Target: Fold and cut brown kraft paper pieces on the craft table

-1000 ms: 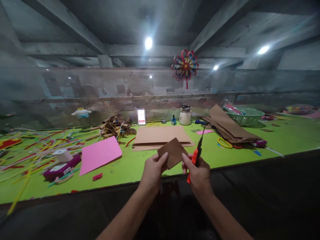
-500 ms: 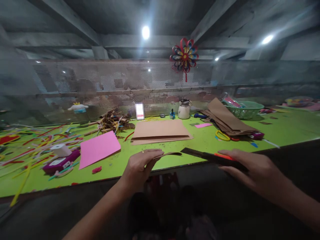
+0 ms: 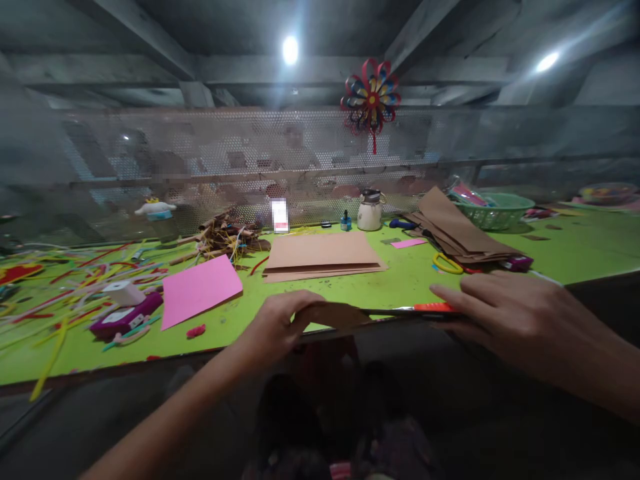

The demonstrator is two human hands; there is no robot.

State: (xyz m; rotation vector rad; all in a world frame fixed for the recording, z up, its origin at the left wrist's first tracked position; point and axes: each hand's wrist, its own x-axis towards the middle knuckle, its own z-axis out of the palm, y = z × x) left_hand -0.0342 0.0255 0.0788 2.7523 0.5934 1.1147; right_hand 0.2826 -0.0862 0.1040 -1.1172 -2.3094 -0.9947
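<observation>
My left hand (image 3: pixel 275 327), at the table's front edge, pinches a curved piece of brown kraft paper (image 3: pixel 340 315). My right hand (image 3: pixel 505 320) is closed around what looks like an orange-handled utility knife (image 3: pixel 435 307) with a silvery tip. A long dark flat strip runs alongside that handle, and its left end meets the right end of the brown piece. Whether the two touch or only overlap, I cannot tell. Behind my hands lies a folded brown paper sheet (image 3: pixel 323 253) on the green table (image 3: pixel 390 283).
To the left lie a pink sheet (image 3: pixel 203 291), a purple box (image 3: pixel 125 317) and scattered coloured strips. A bundle of twigs (image 3: pixel 227 237), a jug (image 3: pixel 370 211) and a small blue bottle (image 3: pixel 345 221) stand behind. At right are stacked brown papers (image 3: pixel 453 227) and a green basket (image 3: pixel 500 212).
My right hand has moved slightly left and turned, bringing the dark strip to the brown piece. The brown piece now shows more of its face. The view has shifted a little.
</observation>
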